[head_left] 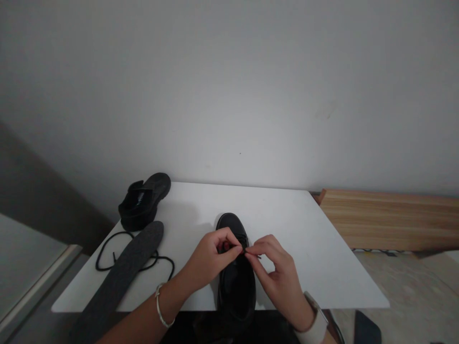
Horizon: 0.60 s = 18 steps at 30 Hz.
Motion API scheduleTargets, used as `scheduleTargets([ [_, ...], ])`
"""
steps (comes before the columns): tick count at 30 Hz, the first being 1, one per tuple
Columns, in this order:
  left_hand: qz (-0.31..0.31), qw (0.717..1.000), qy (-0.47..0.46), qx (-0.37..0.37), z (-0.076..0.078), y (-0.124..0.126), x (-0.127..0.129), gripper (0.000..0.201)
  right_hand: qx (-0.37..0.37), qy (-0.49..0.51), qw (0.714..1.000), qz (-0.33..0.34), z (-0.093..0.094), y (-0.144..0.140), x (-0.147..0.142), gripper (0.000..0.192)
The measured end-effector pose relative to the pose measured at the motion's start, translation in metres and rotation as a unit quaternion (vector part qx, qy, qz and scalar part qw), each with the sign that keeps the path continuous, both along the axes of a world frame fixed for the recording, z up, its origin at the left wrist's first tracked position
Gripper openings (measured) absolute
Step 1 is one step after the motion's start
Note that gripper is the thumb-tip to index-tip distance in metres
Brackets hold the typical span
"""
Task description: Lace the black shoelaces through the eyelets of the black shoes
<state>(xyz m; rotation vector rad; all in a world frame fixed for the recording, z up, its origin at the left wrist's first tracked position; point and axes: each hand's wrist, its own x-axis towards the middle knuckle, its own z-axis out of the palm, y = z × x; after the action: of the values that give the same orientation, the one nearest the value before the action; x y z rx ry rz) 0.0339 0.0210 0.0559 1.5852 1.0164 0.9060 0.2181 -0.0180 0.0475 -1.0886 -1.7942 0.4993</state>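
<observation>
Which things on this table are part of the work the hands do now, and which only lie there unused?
In use:
- black shoe in the middle
- its lace end, pinched by the fingers
- left hand
- right hand

Lying about:
- second black shoe at the far left corner
- loose black lace
- grey insole over it
- white table

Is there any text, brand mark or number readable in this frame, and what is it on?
None can be read.
Far shoe: pale marks on the inside lining, too blurred to read.
Near shoe, between the left hand and right hand: no visible mark.
Insole and lace: plain.
</observation>
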Motion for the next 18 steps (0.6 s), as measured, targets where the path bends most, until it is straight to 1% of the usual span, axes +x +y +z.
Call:
scheduleTargets([
  [2,-0.005,1.000,-0.012,-0.026,-0.002,0.002,-0.001,0.009,0.000,-0.021,0.999,0.035,0.001,-0.002,0.001,0.011],
  [4,-0.010,0.999,-0.023,-0.032,-0.005,0.004,-0.001,0.008,0.002,-0.044,0.998,0.051,0.000,-0.001,0.002,0.013],
  [7,-0.011,1.000,-0.024,0.001,-0.007,0.002,0.001,0.006,0.001,-0.073,0.996,0.059,0.001,0.000,0.003,0.014],
  [9,-0.005,0.999,-0.010,0.035,-0.006,-0.001,0.003,0.008,-0.007,-0.070,0.996,0.059,0.002,0.001,0.002,0.012],
  [11,-0.001,0.995,0.017,0.097,-0.003,-0.004,0.005,0.012,-0.024,-0.036,0.998,0.050,0.001,0.003,0.000,0.014],
  [13,-0.010,0.978,0.061,0.201,-0.002,-0.006,0.007,0.017,-0.047,0.009,0.998,0.038,-0.001,0.004,-0.002,0.022],
  [16,-0.026,0.924,0.133,0.357,-0.001,-0.007,0.008,0.024,-0.065,0.036,0.997,0.027,-0.006,0.007,-0.006,0.025],
  [18,-0.030,0.888,0.178,0.424,-0.002,-0.005,0.008,0.025,-0.066,0.037,0.997,0.023,-0.008,0.009,-0.009,0.022],
])
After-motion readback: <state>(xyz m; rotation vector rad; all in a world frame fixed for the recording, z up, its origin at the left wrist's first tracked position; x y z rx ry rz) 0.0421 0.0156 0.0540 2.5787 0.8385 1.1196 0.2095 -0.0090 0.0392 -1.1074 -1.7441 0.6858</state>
